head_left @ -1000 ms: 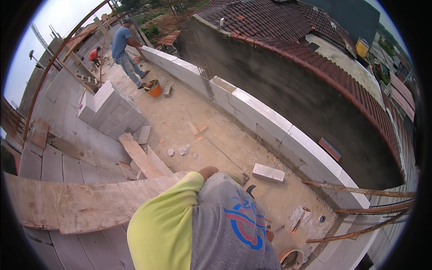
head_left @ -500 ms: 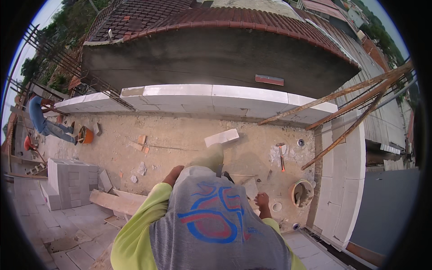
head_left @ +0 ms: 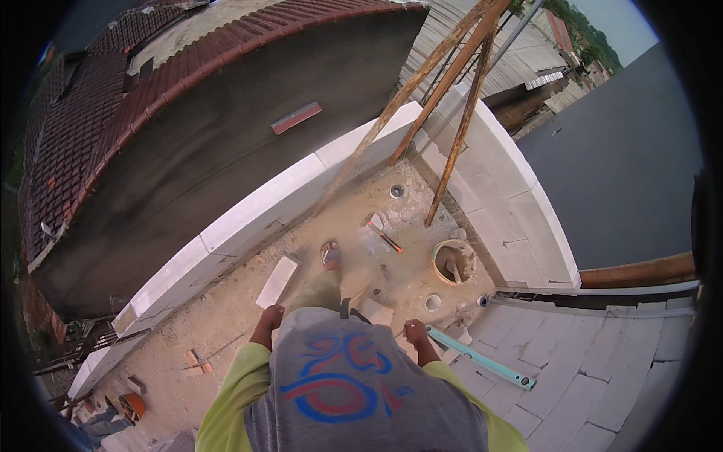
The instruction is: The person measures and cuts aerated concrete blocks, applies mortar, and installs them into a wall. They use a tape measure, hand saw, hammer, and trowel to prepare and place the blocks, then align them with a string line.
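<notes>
My left hand (head_left: 269, 320) hangs low beside my leg, back of the hand uppermost, its fingers mostly hidden. A loose white block (head_left: 278, 282) lies on the floor just ahead of it, apart from it. On the other side, my right hand (head_left: 415, 330) has its fingers curled, with nothing visible in them. Close beside that hand is the upper end of a teal spirit level (head_left: 482, 357), slanting across the pale blockwork; whether they touch I cannot tell. Farther ahead, a hammer-like tool with an orange and black handle (head_left: 389, 241) lies on the floor.
An orange-rimmed bucket (head_left: 443, 276) with a tool inside stands near the right corner. Slanting wooden poles (head_left: 455, 139) rest on the floor there. Low white block walls (head_left: 265, 207) border the floor ahead and at right. A round pipe opening (head_left: 432, 303) and broken bricks (head_left: 197, 368) also show.
My view has swung to the right, and one foot now shows ahead. The spirit level has come into view by my right hand. The co-worker at left has mostly left the picture.
</notes>
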A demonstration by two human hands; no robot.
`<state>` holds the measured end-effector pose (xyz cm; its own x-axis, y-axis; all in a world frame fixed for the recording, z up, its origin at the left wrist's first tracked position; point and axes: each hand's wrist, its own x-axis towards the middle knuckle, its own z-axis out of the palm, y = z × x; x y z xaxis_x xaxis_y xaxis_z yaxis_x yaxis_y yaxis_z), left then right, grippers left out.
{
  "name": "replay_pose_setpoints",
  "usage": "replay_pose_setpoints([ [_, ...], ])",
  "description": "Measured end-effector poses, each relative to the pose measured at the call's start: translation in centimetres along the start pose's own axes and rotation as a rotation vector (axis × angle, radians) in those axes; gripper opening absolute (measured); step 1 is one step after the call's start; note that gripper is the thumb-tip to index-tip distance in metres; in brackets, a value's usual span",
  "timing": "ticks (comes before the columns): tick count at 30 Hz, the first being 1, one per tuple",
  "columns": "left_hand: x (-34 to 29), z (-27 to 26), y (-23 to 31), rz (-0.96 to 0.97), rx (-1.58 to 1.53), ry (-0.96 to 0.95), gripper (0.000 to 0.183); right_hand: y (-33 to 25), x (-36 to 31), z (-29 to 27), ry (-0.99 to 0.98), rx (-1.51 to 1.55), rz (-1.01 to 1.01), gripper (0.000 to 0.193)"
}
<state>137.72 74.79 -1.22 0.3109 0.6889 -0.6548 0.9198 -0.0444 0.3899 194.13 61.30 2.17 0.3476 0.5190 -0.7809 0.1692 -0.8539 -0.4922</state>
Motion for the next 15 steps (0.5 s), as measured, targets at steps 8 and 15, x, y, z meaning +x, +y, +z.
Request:
replay_pose_setpoints([
  [8,19.6,-12.2,7.8,0.044,-0.186,-0.003,0.031,-8.2,7.1,-9.4,0.244,-0.201,-0.07,0.022],
  [15,24.4,-17.4,8.8,0.072,-0.098,0.055,0.029,-29.3,16.9,-14.5,0.176,0.012,-0.181,0.02],
])
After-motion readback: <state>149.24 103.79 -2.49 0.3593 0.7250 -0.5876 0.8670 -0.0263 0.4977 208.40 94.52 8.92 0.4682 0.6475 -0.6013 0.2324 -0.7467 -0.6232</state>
